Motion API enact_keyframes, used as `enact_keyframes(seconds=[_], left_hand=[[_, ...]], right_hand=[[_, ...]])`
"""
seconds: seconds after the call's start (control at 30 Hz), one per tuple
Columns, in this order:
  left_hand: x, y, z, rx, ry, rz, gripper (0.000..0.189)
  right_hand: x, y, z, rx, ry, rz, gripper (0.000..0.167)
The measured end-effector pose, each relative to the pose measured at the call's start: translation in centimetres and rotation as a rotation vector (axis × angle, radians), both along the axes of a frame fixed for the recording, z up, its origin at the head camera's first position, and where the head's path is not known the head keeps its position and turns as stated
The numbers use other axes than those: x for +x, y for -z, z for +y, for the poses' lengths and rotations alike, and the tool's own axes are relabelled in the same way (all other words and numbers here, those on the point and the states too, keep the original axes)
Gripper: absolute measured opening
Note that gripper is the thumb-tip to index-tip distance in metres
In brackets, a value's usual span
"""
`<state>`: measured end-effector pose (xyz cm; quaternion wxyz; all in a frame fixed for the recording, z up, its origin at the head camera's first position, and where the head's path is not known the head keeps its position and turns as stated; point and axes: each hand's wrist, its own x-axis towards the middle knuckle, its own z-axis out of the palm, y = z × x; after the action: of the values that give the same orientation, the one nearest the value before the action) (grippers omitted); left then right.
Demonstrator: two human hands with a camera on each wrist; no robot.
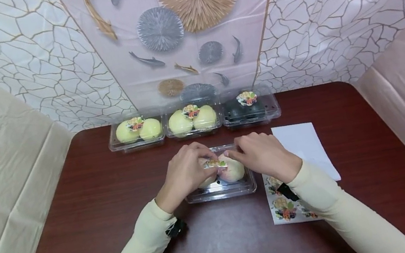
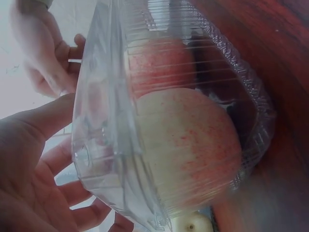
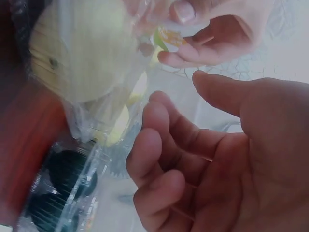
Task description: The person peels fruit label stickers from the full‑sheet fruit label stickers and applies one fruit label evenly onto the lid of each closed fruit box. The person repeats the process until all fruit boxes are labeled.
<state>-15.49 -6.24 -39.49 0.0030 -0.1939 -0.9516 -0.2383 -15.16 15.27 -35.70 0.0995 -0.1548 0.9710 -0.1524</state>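
A clear plastic clamshell box (image 1: 222, 193) stands at the middle of the table. It holds two peaches (image 1: 232, 170), cream with a pink-red blush (image 2: 188, 145). Over its lid my left hand (image 1: 187, 171) pinches a colourful fruit sticker (image 3: 166, 38) between thumb and finger, while its other fingers spread beside the box in the left wrist view. My right hand (image 1: 262, 154) is held over the box's right side, fingers loosely bent. Nothing lies between its thumb and fingers (image 3: 147, 145) in the right wrist view. Whether the sticker touches the lid is hard to tell.
Along the back edge stand three stickered clear boxes: two with pale yellow-green fruit (image 1: 150, 129) and one with dark fruit (image 1: 244, 111). A sticker sheet (image 1: 285, 216) and white paper (image 1: 295, 137) lie to the right, partly under my right forearm. Patterned cloth (image 1: 188, 47) hangs behind.
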Motion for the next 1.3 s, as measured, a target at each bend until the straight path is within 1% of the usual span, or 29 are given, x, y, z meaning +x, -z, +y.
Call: enact_keyframes(seconds=[0.13,0.27,0.37,0.5,0.63,0.83,0.93,1.0,1.1,1.13,1.2,1.27,1.3], left_hand=[[-0.1,-0.2,0.0,0.009,0.0,-0.018,0.012],[-0.2,-0.2,0.1,0.019,-0.005,-0.03,0.01],[-0.2,-0.2,0.1,0.026,-0.007,-0.034,0.01],[-0.2,-0.3,0.1,0.017,-0.001,-0.034,0.013],[-0.2,-0.4,0.1,-0.012,0.018,-0.033,0.025],[-0.2,-0.5,0.0,-0.051,0.06,-0.025,0.051],[-0.1,-0.6,-0.2,-0.049,0.069,-0.035,0.057],[0.0,-0.6,-0.4,-0.022,0.075,-0.047,0.056],[0.1,-0.6,-1.0,0.061,0.062,-0.062,0.051],[0.3,-0.6,-1.3,0.098,0.051,-0.064,0.048],[0.7,-0.2,-2.1,0.182,0.02,-0.058,0.045],[1.3,0.4,-3.0,0.271,-0.026,-0.06,0.041],[1.7,0.7,-3.4,0.321,-0.059,-0.076,0.04]], right_hand=[[0.3,0.4,0.5,-0.054,-0.021,-0.02,0.03],[0.4,0.8,0.9,-0.14,-0.062,-0.052,0.019],[0.5,1.1,1.1,-0.187,-0.091,-0.069,0.017],[0.6,1.5,1.5,-0.212,-0.108,-0.058,0.015],[0.8,1.8,1.9,-0.237,-0.119,-0.055,0.015],[1.2,1.9,2.1,-0.278,-0.125,-0.058,0.011],[1.4,2.0,2.2,-0.299,-0.122,-0.077,0.008],[1.6,2.2,2.4,-0.308,-0.119,-0.084,0.007],[1.9,2.4,2.7,-0.326,-0.093,-0.075,0.009],[2.0,2.6,2.8,-0.334,-0.075,-0.069,0.013],[2.4,3.0,3.1,-0.349,-0.02,-0.066,0.028],[2.9,3.7,3.4,-0.379,0.041,-0.085,0.045],[3.1,4.2,3.5,-0.403,0.069,-0.101,0.053]])
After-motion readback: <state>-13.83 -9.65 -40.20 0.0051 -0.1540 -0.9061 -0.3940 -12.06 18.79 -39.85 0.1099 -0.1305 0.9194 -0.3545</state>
